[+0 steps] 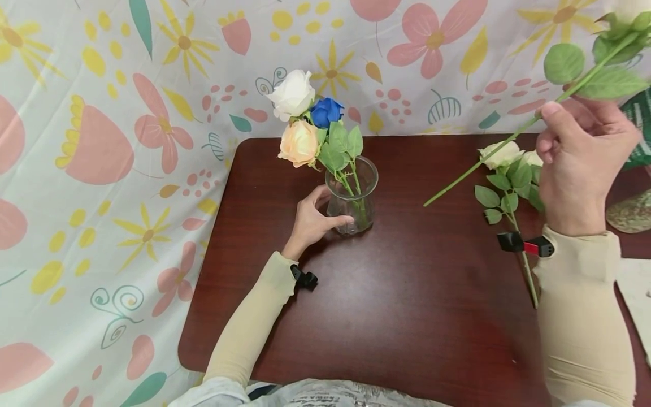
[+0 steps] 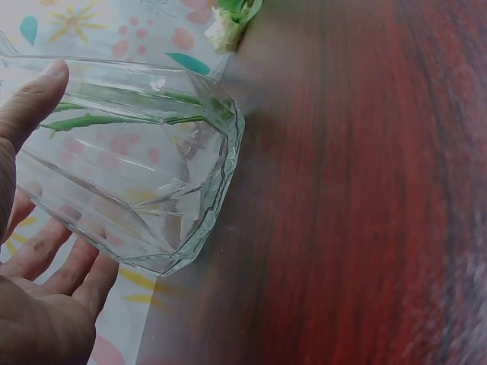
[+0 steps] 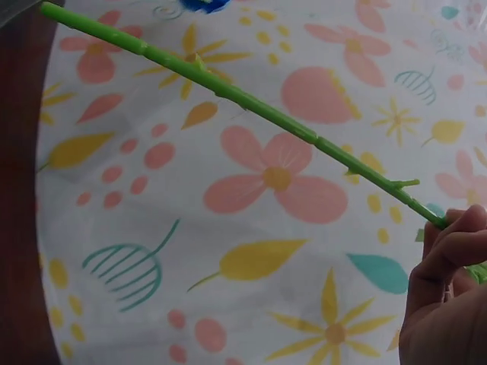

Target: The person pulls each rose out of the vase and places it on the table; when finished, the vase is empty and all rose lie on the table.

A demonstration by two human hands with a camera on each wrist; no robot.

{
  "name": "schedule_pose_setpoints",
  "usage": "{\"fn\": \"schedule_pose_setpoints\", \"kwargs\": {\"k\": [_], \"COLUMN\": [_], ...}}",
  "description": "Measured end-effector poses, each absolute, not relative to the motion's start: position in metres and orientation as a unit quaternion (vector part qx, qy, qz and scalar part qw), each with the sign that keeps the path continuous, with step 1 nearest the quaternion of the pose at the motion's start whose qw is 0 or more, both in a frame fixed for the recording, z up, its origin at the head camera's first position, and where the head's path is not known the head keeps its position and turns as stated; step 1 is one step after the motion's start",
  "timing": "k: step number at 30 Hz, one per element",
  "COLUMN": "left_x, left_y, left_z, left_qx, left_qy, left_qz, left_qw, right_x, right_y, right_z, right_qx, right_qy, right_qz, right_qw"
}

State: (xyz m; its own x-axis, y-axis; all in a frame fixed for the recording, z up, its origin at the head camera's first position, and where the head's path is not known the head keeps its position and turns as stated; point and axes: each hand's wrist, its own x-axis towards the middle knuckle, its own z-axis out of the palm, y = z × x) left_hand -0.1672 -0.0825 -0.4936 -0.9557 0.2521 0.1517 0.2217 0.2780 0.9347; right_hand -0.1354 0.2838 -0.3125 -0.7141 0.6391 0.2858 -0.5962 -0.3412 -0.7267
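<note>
My left hand holds the clear glass vase low down, thumb on the near side and fingers behind. In the left wrist view, the thumb and fingers flank its faceted glass wall. A white rose, a blue rose and a peach rose lean left out of the vase. Raised at the right, my right hand pinches the green stem of a pale rose, whose bloom is cut off at the frame's top. The stem's bare end points down and left.
Two more white roses lie on the dark wooden table, partly behind my right forearm. A floral cloth hangs along the table's back and left edges. A white item lies at the right edge.
</note>
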Motion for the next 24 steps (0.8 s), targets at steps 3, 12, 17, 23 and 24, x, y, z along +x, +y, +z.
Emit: {"fn": "schedule_pose_setpoints", "kwargs": {"k": [3, 12, 17, 23, 24], "left_x": [-0.168, -0.168, -0.168, -0.167, -0.167], "left_y": [-0.082, -0.082, -0.082, -0.081, -0.082], "left_z": [-0.493, -0.492, -0.493, -0.494, -0.494], "left_qx": [0.147, 0.146, 0.146, 0.145, 0.146], "left_qy": [0.801, 0.800, 0.800, 0.801, 0.801], "left_qz": [0.581, 0.582, 0.582, 0.581, 0.581], "left_qw": [0.016, 0.018, 0.013, 0.009, 0.009], "right_x": [-0.137, -0.140, -0.138, -0.137, -0.137], "right_y": [0.295, 0.320, 0.330, 0.342, 0.344], "right_z": [-0.321, -0.342, -0.349, -0.357, -0.359], "right_qx": [-0.040, -0.057, -0.087, -0.125, -0.128], "right_qy": [-0.442, -0.484, -0.538, -0.580, -0.584], "right_qz": [0.824, 0.835, 0.816, 0.799, 0.797], "right_qw": [0.351, 0.257, 0.195, 0.098, 0.087]}}
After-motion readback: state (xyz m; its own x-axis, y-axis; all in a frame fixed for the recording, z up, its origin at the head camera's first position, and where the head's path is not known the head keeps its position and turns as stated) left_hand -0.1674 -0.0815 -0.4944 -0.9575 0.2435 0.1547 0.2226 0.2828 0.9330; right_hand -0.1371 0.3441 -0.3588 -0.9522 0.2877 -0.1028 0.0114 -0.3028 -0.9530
